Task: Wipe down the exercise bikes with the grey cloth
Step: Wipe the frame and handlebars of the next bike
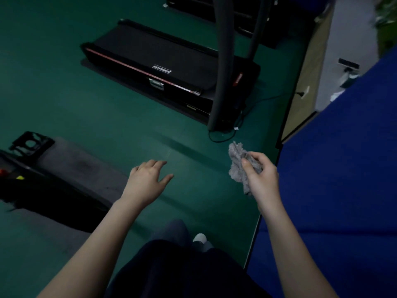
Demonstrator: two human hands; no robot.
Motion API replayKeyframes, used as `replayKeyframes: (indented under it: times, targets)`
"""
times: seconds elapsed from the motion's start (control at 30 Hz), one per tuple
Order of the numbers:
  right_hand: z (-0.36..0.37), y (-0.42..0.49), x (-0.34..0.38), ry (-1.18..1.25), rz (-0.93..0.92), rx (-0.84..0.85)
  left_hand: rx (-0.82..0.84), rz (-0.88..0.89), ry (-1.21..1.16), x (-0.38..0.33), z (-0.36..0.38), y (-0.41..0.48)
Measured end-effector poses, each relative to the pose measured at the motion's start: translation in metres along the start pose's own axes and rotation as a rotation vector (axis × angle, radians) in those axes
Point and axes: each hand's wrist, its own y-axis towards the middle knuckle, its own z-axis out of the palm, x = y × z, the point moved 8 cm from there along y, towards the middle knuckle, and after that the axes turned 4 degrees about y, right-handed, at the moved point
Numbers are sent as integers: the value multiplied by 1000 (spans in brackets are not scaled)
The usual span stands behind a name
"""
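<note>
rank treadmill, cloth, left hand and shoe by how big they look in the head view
1. treadmill, though farthest from the camera
2 and 3. left hand and cloth look about alike; the right hand hides part of the cloth, so I won't rank them
4. shoe, only partly showing

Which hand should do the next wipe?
Right. The right hand grips the crumpled grey cloth, while the left hand hangs open and empty over the green floor. The left is nearer the dark machine at lower left, so it could brace there.
</note>
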Motion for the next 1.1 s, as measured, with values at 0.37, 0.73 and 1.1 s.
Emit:
replayKeyframes:
  times: [0.37,0.73,1.1]
  targets:
    - [119,107,62,-30,-96,220,-70,-229,-49,74,-40,82]
    - [260,173,140,-84,-212,458,-176,-398,-91,166,-87,136]
    - [393,182,198,-158,-355,766,-197,-708,-199,243,-89,113]
